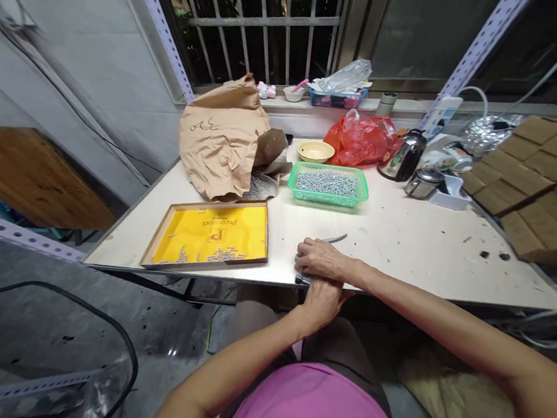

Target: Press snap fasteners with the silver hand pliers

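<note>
My right hand (323, 260) lies at the table's front edge with its fingers curled down. Just beyond it a thin grey curved piece (336, 238) sticks out on the tabletop. My left hand (323, 300) is closed at the edge, partly beneath the right one, and the two touch. A small dark-tipped piece (300, 279) shows beside the fingers; what either hand grips is hidden. Left of the hands a shallow tray (146, 253) with a yellow lining carries small metal pins (226, 254). Behind the hands, a green basket (327, 199) is full of small metal pieces (327, 182).
A large brown paper bag (223, 139) stands at the back left. Along the back are a yellowish bowl (315, 151), a red plastic bag (360, 141), a steel flask (404, 156) and a lidded metal pot (424, 183). Cardboard boxes (540, 173) are stacked at the right.
</note>
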Motion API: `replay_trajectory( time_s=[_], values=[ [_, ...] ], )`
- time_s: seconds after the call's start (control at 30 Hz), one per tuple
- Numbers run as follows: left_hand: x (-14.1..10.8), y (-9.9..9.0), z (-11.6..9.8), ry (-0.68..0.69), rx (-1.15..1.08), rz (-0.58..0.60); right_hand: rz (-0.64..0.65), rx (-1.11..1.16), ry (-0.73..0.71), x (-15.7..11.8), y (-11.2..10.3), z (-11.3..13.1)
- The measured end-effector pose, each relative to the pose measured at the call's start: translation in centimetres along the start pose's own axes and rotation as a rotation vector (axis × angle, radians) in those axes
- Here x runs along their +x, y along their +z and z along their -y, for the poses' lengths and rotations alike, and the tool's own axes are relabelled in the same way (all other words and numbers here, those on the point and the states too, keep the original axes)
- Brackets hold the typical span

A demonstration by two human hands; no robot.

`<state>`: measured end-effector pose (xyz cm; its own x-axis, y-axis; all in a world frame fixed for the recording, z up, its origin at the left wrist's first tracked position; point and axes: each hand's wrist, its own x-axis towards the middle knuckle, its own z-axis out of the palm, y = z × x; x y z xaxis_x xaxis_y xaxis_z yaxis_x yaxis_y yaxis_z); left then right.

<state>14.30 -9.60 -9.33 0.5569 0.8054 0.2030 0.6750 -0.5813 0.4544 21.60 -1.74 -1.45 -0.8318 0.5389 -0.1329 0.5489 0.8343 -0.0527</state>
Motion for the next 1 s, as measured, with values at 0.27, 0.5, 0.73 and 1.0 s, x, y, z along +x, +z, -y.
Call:
replay_trajectory(
  time_s=[0.27, 0.5, 0.73, 1.0],
  values=[
    [-0.8, 0.0, 0.3, 0.008, -0.016, 0.043, -0.083, -0.047, -0.248, 0.0, 0.8, 0.3],
    [-1.0, -3.0, 0.4, 0.149, -0.076, -0.105, -0.765, 0.417, 0.086, -1.4, -4.5, -0.5],
    [-1.0, -13.2, 8.4, -0.356, 0.209, -0.343, -1.052, 0.133, 0.496, -1.1, -10.6, -10.3],
    [-1.1, -14.3, 14.6, -0.365, 0.297, 0.006, -0.508, 0.050, 0.627, -1.9, -5.4, -11.7]
  ],
)
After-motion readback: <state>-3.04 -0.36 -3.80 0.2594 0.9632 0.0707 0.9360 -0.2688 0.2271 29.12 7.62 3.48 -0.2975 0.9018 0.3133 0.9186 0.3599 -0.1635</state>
